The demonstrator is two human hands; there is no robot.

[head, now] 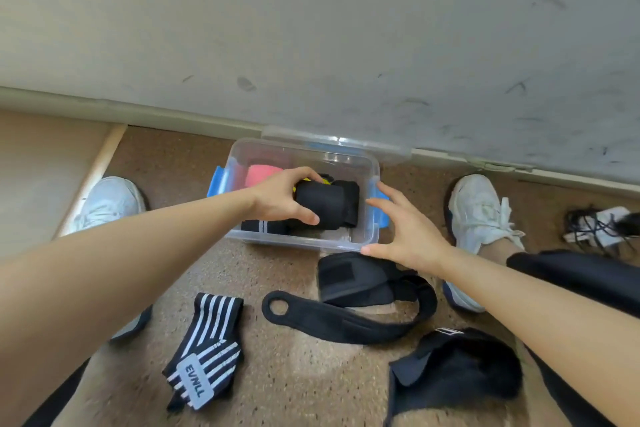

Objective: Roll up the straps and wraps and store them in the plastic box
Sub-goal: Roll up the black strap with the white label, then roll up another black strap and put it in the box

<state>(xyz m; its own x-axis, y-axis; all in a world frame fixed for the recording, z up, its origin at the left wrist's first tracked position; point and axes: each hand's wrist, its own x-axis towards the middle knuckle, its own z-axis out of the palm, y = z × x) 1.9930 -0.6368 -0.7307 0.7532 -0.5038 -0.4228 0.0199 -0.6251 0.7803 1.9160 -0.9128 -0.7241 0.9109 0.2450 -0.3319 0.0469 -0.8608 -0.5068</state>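
A clear plastic box (349, 246) with blue clips stands on the floor by the wall. My left hand (280, 198) grips a rolled black wrap (323, 206) inside the box. A pink roll (261, 173) and a black striped roll (263, 227) also lie in the box. My right hand (405, 230) is spread at the box's right front corner, thumb and fingertips on or near its rim. On the floor in front lie a black-and-white striped wrap (204, 350), a long black strap with a loop (346, 319), a folded black wrap (353, 279) and another black wrap (457, 367).
The box's clear lid (332, 140) leans behind it against the scuffed wall. My two white shoes (479, 211) flank the box. A tangle of black cord on a white object (599, 224) lies far right. A low wooden step (52, 163) is at the left.
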